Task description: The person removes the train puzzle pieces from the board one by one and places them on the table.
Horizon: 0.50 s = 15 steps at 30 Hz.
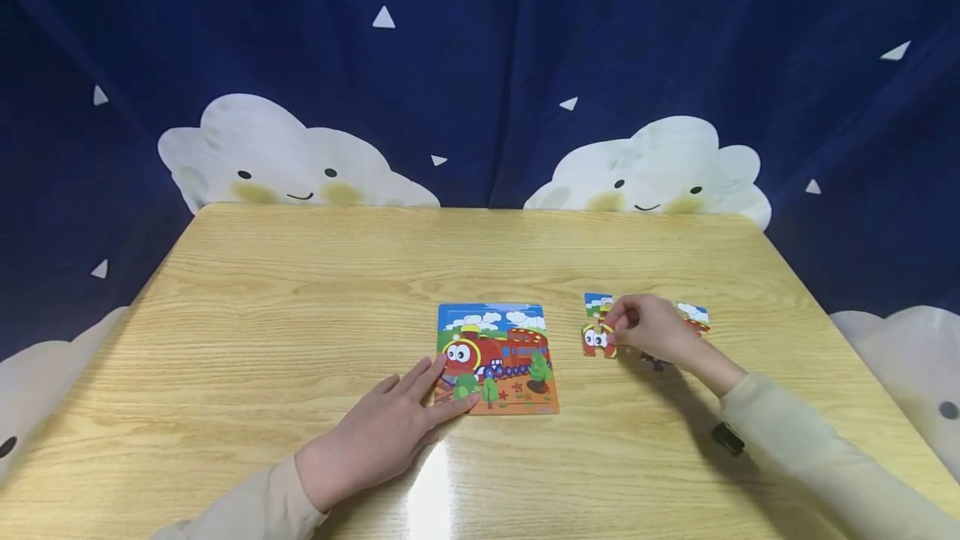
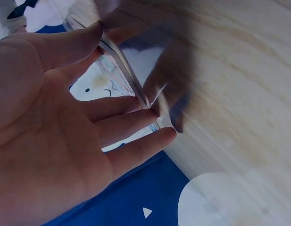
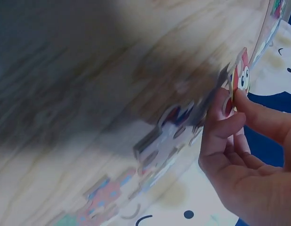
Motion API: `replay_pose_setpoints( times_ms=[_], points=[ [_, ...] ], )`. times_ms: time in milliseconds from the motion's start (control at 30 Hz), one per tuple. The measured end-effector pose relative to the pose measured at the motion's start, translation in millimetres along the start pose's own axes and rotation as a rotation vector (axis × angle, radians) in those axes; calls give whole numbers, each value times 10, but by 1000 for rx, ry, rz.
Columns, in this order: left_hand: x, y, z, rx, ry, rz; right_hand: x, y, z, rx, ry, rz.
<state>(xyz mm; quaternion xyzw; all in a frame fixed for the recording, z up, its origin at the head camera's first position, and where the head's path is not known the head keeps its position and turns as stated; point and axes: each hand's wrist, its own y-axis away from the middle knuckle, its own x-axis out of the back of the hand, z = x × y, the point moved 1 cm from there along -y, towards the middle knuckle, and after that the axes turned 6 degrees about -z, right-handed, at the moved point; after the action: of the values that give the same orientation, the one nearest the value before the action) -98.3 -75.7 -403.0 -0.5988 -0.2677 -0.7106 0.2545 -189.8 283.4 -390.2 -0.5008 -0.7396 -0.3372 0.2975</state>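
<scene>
A square picture puzzle board (image 1: 517, 357) with a red train with eyes lies on the table. My left hand (image 1: 382, 432) lies at its lower left corner, thumb over the front edge and fingers along the left side. In the left wrist view, the extended fingers (image 2: 131, 127) touch the board's edge (image 2: 128, 70). Right of the board, my right hand (image 1: 652, 332) pinches a puzzle piece with two big eyes (image 1: 597, 340) between thumb and fingers. The right wrist view shows this piece (image 3: 243, 77) tilted up, above the table.
Loose puzzle pieces lie around my right hand: a sky-coloured one (image 1: 597, 303) behind it, another (image 1: 693, 312) to its right and a dark one (image 1: 655, 362) partly under it. A small black object (image 1: 727, 438) is by the right sleeve. A blue cloth with clouds (image 1: 480, 65) hangs behind the table.
</scene>
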Motion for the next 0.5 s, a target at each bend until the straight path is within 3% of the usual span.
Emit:
replay_pose_setpoints(
  times_ms=[500],
  points=[
    [-7, -6, -3, 7, 7, -8, 23, 58, 65, 32, 98, 66]
  ],
)
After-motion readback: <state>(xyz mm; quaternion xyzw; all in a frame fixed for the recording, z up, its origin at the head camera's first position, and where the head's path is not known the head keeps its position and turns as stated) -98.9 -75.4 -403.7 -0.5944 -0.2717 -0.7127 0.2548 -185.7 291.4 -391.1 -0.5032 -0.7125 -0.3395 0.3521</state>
